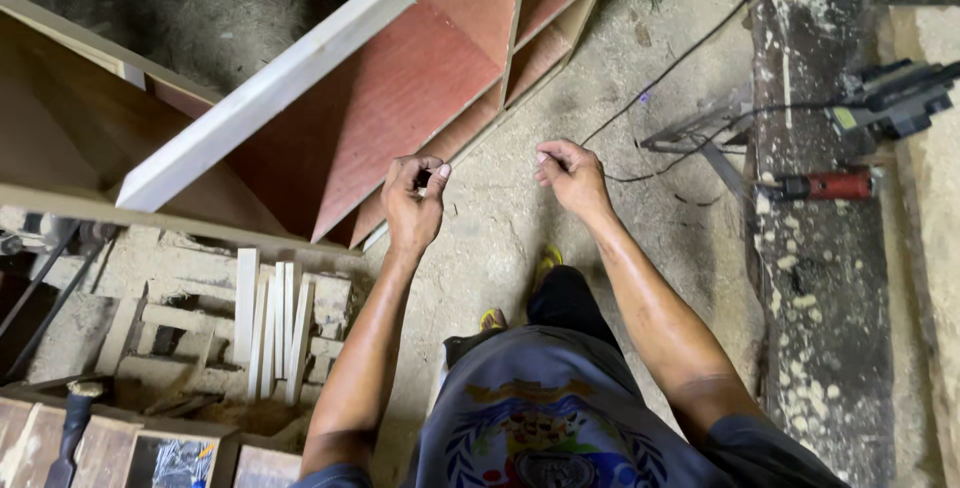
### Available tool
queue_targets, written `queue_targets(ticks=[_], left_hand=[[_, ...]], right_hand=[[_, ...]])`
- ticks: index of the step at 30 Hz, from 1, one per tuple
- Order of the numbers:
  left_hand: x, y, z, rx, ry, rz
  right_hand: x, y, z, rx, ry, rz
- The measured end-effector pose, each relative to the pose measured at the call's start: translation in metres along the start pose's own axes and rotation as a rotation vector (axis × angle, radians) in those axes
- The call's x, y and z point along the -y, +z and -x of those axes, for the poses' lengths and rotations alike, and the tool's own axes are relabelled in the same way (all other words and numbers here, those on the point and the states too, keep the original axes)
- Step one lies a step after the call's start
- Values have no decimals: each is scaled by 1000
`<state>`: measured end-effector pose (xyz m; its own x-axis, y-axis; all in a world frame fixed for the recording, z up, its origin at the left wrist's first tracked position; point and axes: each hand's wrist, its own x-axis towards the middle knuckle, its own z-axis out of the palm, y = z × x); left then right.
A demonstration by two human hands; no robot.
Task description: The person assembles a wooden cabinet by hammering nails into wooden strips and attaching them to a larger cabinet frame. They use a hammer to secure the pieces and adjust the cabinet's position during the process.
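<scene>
Both hands are raised over the dusty concrete floor [500,218], fingers curled inward. The left hand [413,203] is clenched in a loose fist with the thumb pressed to the forefinger; something small and dark seems to sit between the fingertips, but what it is cannot be told. The right hand [570,176] is also curled, thumb and forefinger pinched together, and whether anything lies between them cannot be told. The two hands are near each other but apart, just in front of the lower edge of a wooden cabinet frame [420,88] with reddish-brown panels and pale dividers, which lies tilted on the floor. A pale plank [290,73] runs diagonally across that frame. Left of the left forearm, a bundle of thin pale wood strips [270,323] rests on a rough pallet. At the bottom left a chisel-like tool with a dark handle [72,428] stands among boxes. To the right, a black cable [690,48] crosses the floor toward a long dark, paint-spattered board [820,298], on which lie a red-handled tool [825,185] and, further up, a dark power tool [895,98].
</scene>
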<state>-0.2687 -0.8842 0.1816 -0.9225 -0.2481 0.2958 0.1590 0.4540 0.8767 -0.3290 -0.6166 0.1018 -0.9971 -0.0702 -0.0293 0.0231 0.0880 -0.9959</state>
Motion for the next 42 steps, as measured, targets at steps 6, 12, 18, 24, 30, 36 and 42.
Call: queue_targets(ticks=[6, 12, 18, 24, 30, 36, 42], left_hand=[[19, 28, -81, -261, -126, 6], [45, 51, -174, -531, -612, 511], [58, 70, -223, -646, -706, 778], [81, 69, -241, -754, -616, 918], [108, 71, -253, -743, -616, 1038], [120, 76, -256, -779, -587, 1068], [94, 78, -261, -749, -737, 944]], right_hand=[[6, -9, -131, -28, -45, -166], [32, -35, -280, -142, 19, -369], [53, -55, -390, -177, 180, -287], [64, -50, -443, -117, 321, -361], [52, -42, -474, -112, 355, -458], [43, -15, -500, -9, 238, -835], [55, -8, -492, -82, 225, -791]])
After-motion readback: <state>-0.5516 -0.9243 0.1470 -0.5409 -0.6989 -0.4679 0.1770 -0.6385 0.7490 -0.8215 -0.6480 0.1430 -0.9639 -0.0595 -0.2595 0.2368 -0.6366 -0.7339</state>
